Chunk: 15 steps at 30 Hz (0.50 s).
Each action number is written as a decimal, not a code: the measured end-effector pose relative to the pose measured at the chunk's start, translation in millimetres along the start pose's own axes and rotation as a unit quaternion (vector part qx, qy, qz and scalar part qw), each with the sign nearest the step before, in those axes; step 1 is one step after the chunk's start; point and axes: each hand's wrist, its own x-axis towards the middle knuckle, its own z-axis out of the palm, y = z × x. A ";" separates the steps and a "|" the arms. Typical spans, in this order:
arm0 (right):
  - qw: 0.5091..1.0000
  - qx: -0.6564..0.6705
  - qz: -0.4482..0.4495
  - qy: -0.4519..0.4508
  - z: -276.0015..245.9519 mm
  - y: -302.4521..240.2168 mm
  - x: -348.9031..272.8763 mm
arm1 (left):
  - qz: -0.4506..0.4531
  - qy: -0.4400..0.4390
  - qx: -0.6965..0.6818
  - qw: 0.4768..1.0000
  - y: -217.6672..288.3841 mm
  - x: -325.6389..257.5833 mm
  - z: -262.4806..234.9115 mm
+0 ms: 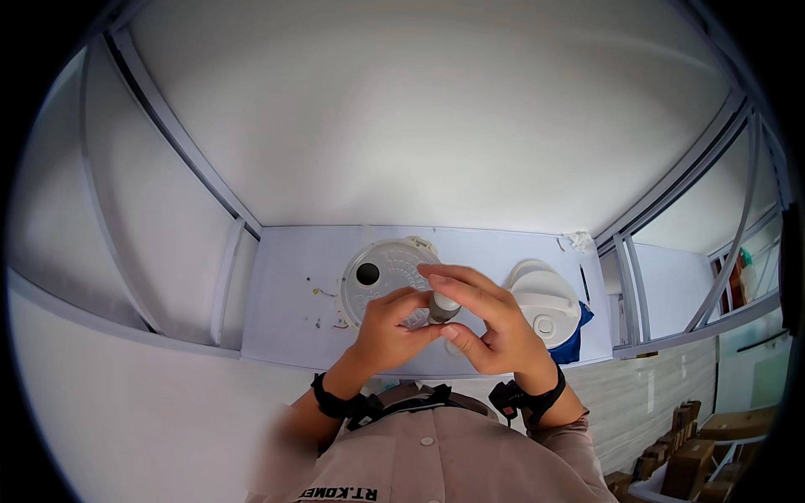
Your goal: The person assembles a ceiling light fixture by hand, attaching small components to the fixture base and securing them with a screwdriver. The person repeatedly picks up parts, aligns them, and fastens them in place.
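Between my two hands, over the front of the table, is a small rounded piece [444, 307] with a pale top and a grey-brown lower part. My left hand [387, 329] grips it from the left, fingers and thumb closed against its side. From the right, my right hand [496, 323] curls round it, fingertips at its top and thumb near its base. Just behind my hands lies a round whitish, see-through-looking cover [394, 267] with a patterned face, partly hidden by my fingers. A black disc or opening [367, 274] shows on its left side.
A white rounded lid-like part [547, 295] with a button lies to the right, on a blue cloth [568, 348]. Beside it are a dark pen-like stick [584, 285] and crumpled white tissue [579, 242]. Small bits and thin wires [323, 292] lie left. Frame posts flank the table [277, 277].
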 end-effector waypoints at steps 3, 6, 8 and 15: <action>1.000 -0.010 0.003 -0.015 -1.7 8.5 -8.8 | -0.008 -0.026 -0.009 1.000 -1.1 -3.1 -3.1; 0.999 -0.043 -0.023 -0.014 -3.7 14.6 -13.6 | -0.014 -0.058 -0.030 0.998 -8.5 -9.7 -6.0; 0.996 -0.076 -0.039 -0.011 -1.4 17.3 -16.9 | -0.008 -0.061 -0.024 0.998 -6.4 -10.8 -6.8; 0.996 -0.071 -0.047 0.013 7.5 24.1 -21.0 | 0.013 -0.030 -0.013 0.999 -6.4 -12.4 -18.7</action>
